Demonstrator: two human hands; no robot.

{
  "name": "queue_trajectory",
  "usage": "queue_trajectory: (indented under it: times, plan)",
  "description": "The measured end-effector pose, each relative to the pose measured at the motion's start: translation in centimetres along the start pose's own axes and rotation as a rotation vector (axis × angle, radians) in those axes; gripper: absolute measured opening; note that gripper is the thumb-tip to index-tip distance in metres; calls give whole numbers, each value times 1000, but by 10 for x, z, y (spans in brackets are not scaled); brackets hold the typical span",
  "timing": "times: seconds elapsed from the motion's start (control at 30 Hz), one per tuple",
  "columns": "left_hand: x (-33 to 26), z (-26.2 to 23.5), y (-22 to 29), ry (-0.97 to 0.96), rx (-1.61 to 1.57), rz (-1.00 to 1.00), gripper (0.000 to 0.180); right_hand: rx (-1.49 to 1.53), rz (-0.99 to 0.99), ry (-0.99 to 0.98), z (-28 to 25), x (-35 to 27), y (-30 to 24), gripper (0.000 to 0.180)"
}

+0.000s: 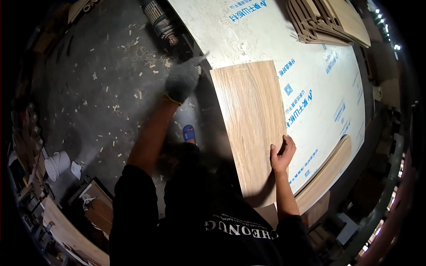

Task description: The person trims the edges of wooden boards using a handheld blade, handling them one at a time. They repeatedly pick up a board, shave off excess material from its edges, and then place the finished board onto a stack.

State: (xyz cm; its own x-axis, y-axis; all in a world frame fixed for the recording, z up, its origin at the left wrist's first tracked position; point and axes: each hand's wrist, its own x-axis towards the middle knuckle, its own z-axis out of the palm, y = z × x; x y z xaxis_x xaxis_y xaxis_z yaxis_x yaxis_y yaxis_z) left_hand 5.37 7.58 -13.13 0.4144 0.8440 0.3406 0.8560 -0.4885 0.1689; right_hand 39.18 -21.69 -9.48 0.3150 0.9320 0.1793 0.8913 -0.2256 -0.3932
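Observation:
A rectangular wood-grain board (250, 106) lies lengthwise along the left edge of a white printed sheet (248, 33). My bare right hand (283, 155) rests at the board's right edge near its lower end, thumb and fingers apart. To the left of the board's far corner is my left hand (183, 82), in a dark grey glove and smeared by motion. A thin pale pointed shape juts from its fingers toward the board; whether it is a glove tip or a tool is unclear.
Stacked thin curved panels (326, 22) sit at the far right of the sheet. Curved wood-grain pieces (326, 173) lie along its near right edge. A motor-like machine part (160, 22) stands beside the far left edge. Wood scraps litter the floor; a white bucket (57, 165) stands at left.

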Motion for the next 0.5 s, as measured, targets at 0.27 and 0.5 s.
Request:
queue_trajectory:
  times: [0.27,0.5]
  plan:
    - [-20,8,70,336,-576,-215,24,3,-33,11,3,4,-4,57]
    - [-167,-59,169,334,723,480,49,-5,-10,23,-1,2,-3,58]
